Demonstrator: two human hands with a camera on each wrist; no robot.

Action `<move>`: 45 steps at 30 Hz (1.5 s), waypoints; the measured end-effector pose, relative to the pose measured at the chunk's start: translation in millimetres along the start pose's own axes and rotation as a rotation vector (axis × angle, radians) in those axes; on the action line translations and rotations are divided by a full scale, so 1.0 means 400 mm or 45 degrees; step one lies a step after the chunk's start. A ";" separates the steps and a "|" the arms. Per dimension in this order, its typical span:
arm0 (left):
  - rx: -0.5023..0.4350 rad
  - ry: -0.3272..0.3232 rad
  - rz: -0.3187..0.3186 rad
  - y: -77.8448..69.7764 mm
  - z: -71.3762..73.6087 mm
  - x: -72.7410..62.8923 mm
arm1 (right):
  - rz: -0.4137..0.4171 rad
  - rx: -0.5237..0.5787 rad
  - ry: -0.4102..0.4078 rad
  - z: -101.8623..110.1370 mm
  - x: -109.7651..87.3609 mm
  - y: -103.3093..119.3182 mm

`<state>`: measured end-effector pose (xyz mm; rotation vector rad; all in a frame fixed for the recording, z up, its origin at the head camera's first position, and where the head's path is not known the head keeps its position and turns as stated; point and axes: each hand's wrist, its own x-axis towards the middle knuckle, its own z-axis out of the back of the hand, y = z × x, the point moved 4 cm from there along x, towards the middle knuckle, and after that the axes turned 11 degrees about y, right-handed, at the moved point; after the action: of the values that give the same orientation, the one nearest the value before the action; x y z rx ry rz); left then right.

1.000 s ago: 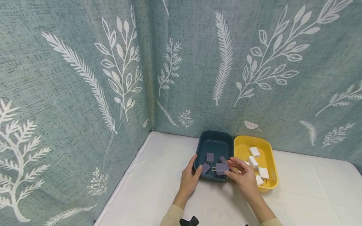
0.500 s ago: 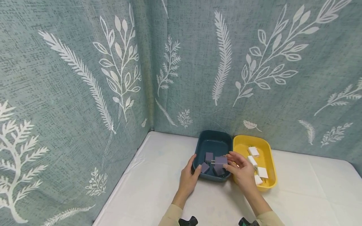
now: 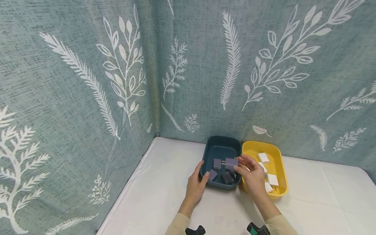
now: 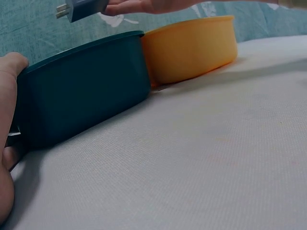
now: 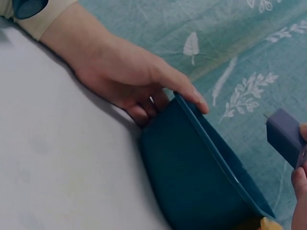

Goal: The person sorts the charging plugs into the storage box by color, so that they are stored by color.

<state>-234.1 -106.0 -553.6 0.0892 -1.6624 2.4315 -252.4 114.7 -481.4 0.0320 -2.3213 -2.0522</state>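
Note:
My right hand (image 3: 255,176) pinches a purple plug-in charger (image 3: 232,163) above the dark blue bin (image 3: 222,187), its metal prongs pointing left. In the left wrist view the charger (image 4: 85,8) hangs clear above the bin's rim. My left hand (image 3: 195,186) grips the bin's near left corner. The right wrist view shows that left hand (image 5: 122,72) with its thumb over the rim and its fingers against the outer wall. Inside the blue bin lie a purple charger (image 3: 217,163), another purple charger (image 3: 212,174) near my left thumb, and a third purple charger (image 3: 227,177).
A yellow bin (image 3: 284,169) stands against the blue bin's right side. It holds several white chargers (image 3: 273,180), partly hidden by my right hand. Both bins sit on a white-covered table (image 3: 317,195), close to a patterned teal curtain (image 3: 205,81).
My right hand has moved the held purple charger away from me and slightly right, uncovering a charger beneath it. The left hand still grips the blue bin in the same place.

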 end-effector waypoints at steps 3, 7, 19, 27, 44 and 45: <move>-0.002 0.002 -0.001 0.001 0.000 -0.001 | -0.009 0.014 -0.028 -0.003 0.004 -0.002; -0.006 0.003 -0.007 0.001 -0.002 0.000 | -0.011 0.029 -0.045 -0.008 0.012 -0.002; 0.023 -0.006 -0.016 0.009 -0.005 0.005 | -0.033 0.087 -0.078 -0.012 0.035 -0.015; 0.006 -0.011 -0.010 0.007 -0.002 0.004 | -0.063 0.006 -0.117 -0.008 0.048 -0.016; 0.014 -0.013 -0.013 0.006 -0.004 0.003 | -0.056 0.009 -0.181 -0.007 0.085 -0.004; 0.016 -0.013 -0.013 0.006 -0.004 0.003 | -0.059 0.008 -0.182 -0.008 0.087 -0.003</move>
<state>-235.5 -105.2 -556.0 0.1121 -1.6473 2.4379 -287.0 109.8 -481.5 -0.0634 -2.4304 -2.1358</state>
